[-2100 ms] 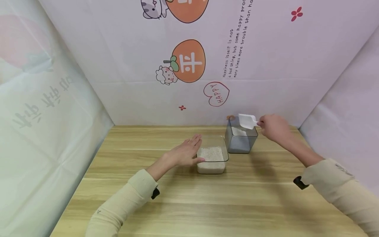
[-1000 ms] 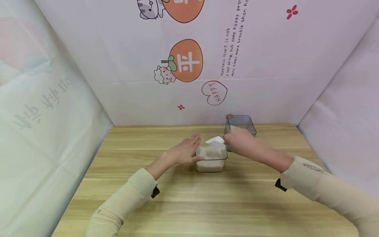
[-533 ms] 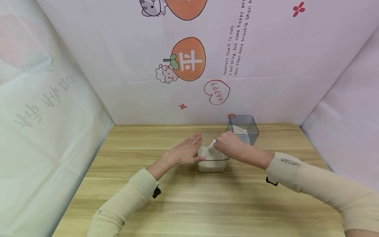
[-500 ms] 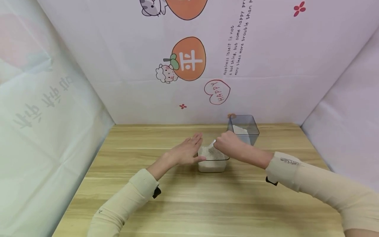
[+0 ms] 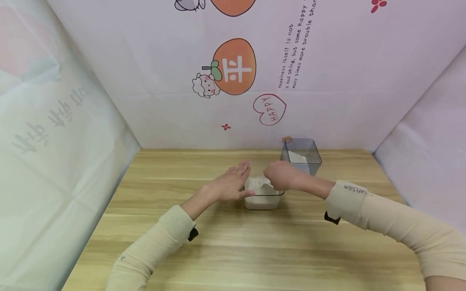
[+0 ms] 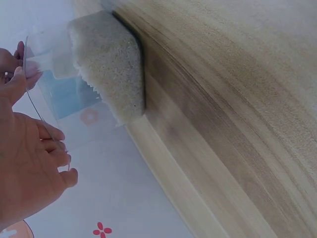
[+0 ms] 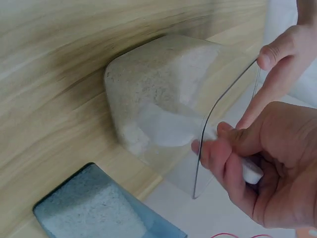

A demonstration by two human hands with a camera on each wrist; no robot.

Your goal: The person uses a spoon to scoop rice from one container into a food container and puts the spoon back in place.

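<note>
A: Couple seconds back your scoop (image 7: 166,129) was over the tinted box (image 5: 305,163) at far right. Now it's down in the clear box (image 5: 263,195), blade at the grain (image 5: 256,184).

B: Yep, your right grip (image 5: 282,174) is curled round its handle. And the left?

A: Your left grip (image 5: 230,185) has fingers straight, thumb apart, touching the left rim. Steadying it, I'd guess.

B: So probably you're digging in, not carrying. Can't tell if it's loaded tho.
</note>
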